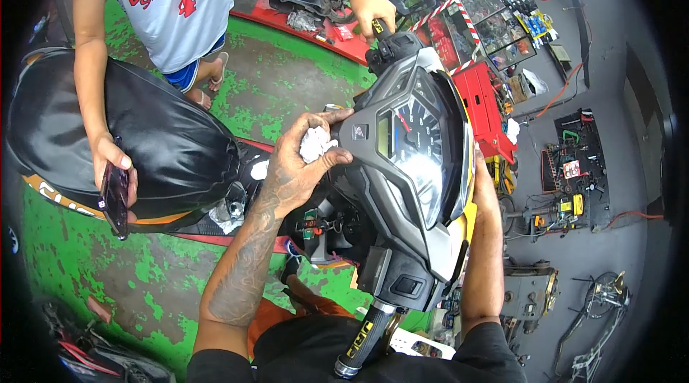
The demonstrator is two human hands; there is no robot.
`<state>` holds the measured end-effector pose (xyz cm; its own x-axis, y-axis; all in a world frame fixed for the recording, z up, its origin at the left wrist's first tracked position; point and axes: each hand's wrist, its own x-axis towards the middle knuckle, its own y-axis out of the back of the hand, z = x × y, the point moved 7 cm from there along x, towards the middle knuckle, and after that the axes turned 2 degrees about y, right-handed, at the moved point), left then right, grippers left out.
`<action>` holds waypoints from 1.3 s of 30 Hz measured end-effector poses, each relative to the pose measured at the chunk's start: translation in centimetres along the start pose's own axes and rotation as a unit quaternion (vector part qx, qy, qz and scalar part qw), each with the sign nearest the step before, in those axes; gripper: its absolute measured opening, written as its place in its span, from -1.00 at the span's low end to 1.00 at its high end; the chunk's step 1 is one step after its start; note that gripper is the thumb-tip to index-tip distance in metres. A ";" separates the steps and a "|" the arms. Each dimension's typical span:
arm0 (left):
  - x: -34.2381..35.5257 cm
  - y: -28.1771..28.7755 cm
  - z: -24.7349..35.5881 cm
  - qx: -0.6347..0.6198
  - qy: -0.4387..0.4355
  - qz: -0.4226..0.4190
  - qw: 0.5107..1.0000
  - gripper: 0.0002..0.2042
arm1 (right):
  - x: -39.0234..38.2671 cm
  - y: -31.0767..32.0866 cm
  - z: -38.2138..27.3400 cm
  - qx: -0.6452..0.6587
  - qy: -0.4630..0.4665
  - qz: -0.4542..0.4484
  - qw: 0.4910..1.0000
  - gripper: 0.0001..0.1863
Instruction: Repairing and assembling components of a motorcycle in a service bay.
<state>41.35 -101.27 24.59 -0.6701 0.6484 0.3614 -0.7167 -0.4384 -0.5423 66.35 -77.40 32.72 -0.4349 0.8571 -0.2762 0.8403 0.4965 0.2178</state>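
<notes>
A scooter's handlebar cover (373, 161), grey with a digital and dial gauge cluster (416, 132), lies between my two arms. My left hand (294, 157) grasps its near-left edge, index finger and thumb resting on the grey plastic. Tucked in that hand is a crumpled white wad (316, 143), of cloth or paper. On the opposite side, my right hand (485, 182) reaches along the yellow and white front panel (459, 239); its fingers are mostly hidden behind the panel's edge. The handlebar grip (362, 340) nearest me points toward my body.
Another person's hand (373, 10) holds the far handlebar grip; their other hand (108, 161) holds a phone (115, 196) over the covered black seat (129, 132). A red tool cabinet (484, 107) stands beyond the scooter. A bare frame (592, 325) lies at right.
</notes>
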 end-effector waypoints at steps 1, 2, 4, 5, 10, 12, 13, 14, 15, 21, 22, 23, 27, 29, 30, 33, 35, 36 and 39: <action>0.1 -0.2 -0.1 -0.004 0.003 -0.004 1.000 -0.64 | -0.6 -0.4 -0.4 -0.021 0.000 0.001 1.000 -0.35; 0.2 -0.2 -0.1 0.016 0.003 0.000 1.000 -0.64 | -1.1 -0.7 -0.8 -0.041 -0.001 0.004 0.999 -0.35; 0.1 -0.6 -0.1 -0.017 0.043 0.014 0.999 -0.65 | 0.3 1.2 -0.5 -0.169 0.030 -0.034 0.985 -0.34; -0.2 -0.5 -0.2 -0.053 0.053 0.023 0.997 -0.64 | 0.1 1.2 -0.4 -0.203 -0.011 -0.055 0.978 -0.33; -0.1 0.7 -1.2 -0.032 0.055 0.031 0.997 -0.68 | -1.8 -1.8 -3.9 -0.346 -0.076 -0.111 0.929 -0.21; 0.2 0.3 -0.7 0.045 0.047 0.030 0.997 -0.69 | -1.2 -1.1 -3.9 -0.383 -0.097 -0.153 0.906 -0.15; 0.2 0.4 -0.9 0.041 0.049 0.038 0.997 -0.70 | -1.2 -1.1 -4.1 -0.381 -0.104 -0.151 0.906 -0.14; 0.2 0.1 -0.7 0.049 0.051 0.036 0.997 -0.71 | -1.2 -1.2 -4.1 -0.379 -0.111 -0.150 0.906 -0.14; 0.2 0.0 -0.8 0.044 0.053 0.033 0.997 -0.70 | -1.2 -1.0 -4.1 -0.363 -0.114 -0.149 0.913 -0.11; 0.0 0.1 -0.6 0.063 0.024 0.019 0.998 -0.66 | -1.4 -0.3 -3.4 -0.323 -0.159 -0.173 0.917 -0.16; 0.0 0.4 -0.5 0.075 0.021 0.028 0.997 -0.64 | -1.0 -0.6 -2.9 -0.307 -0.142 -0.177 0.924 -0.17; -0.1 0.6 -0.6 0.080 0.019 0.030 0.996 -0.63 | -0.9 -0.5 -2.8 -0.299 -0.119 -0.178 0.930 -0.17; -0.4 0.0 -0.5 0.075 0.029 0.032 0.996 -0.60 | -1.1 0.5 -2.2 -0.264 -0.090 -0.177 0.944 -0.19; -0.4 0.6 -0.7 0.086 0.020 0.025 0.996 -0.61 | -1.9 0.5 -2.4 -0.205 -0.081 -0.171 0.960 -0.20; -0.3 0.8 -0.9 0.092 0.013 0.024 0.995 -0.62 | -2.4 0.5 -2.2 -0.151 -0.076 -0.165 0.972 -0.21; -0.3 0.8 -0.4 0.089 0.007 0.026 0.996 -0.60 | -3.0 2.3 1.3 -0.077 -0.074 -0.156 0.982 -0.22; -0.2 0.8 -0.4 0.077 0.015 0.032 0.996 -0.61 | -5.0 1.9 2.1 -0.023 -0.090 -0.120 0.988 -0.18; -0.2 0.8 -0.6 0.085 0.014 0.033 0.996 -0.61 | -5.1 1.4 3.2 0.016 -0.079 -0.137 0.987 -0.16; 0.0 0.3 -0.5 0.087 0.014 0.027 0.996 -0.61 | -6.2 0.5 3.0 0.064 -0.077 -0.167 0.981 -0.19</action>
<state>41.22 -101.10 24.09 -0.7039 0.6377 0.3129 -0.7047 -0.5716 -0.4203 70.46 -82.90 31.71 -0.6469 0.6135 -0.4528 0.6970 0.7167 -0.0247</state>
